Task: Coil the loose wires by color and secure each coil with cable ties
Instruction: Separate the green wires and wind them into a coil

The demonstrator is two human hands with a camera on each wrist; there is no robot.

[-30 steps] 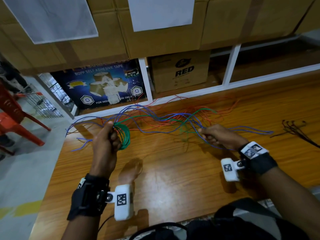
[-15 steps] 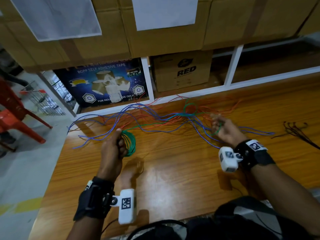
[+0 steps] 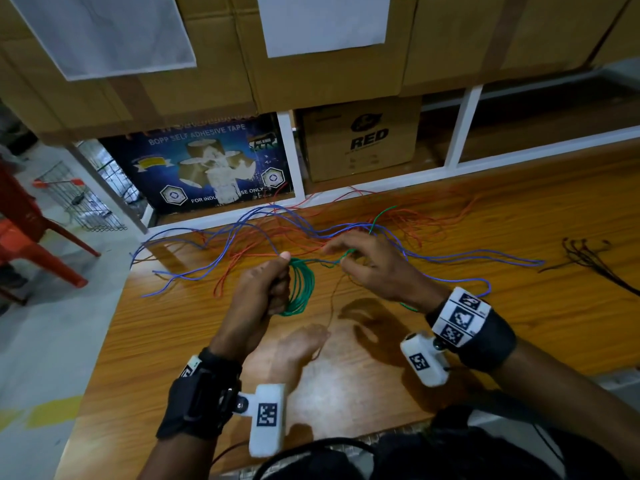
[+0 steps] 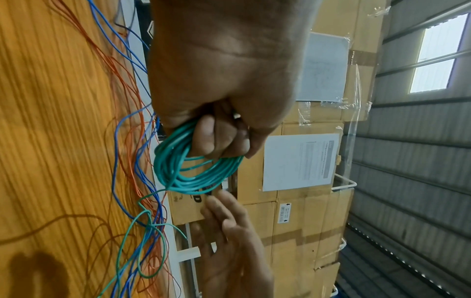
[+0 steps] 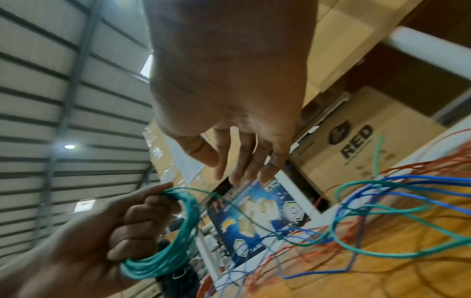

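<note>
My left hand [image 3: 266, 292] grips a coil of green wire [image 3: 303, 289] above the wooden table [image 3: 381, 375]; the left wrist view shows the fingers curled through the coil [image 4: 183, 173]. A loose green tail [image 3: 325, 263] runs from the coil toward my right hand [image 3: 367, 265], which hovers just right of it. In the right wrist view the right hand's fingers [image 5: 237, 161] are straight and spread, with nothing between them. Loose blue wires [image 3: 242, 233] and red wires [image 3: 415, 220] lie tangled behind both hands.
A bunch of black cable ties [image 3: 588, 258] lies at the table's right. Cardboard boxes [image 3: 360, 136] and a white shelf frame [image 3: 294, 157] stand behind the table. Red chairs [image 3: 24, 237] are on the floor to the left.
My right hand has moved left, from the wire tangle to just beside the coil, and its fingers have spread. The left hand keeps hold of the green coil.
</note>
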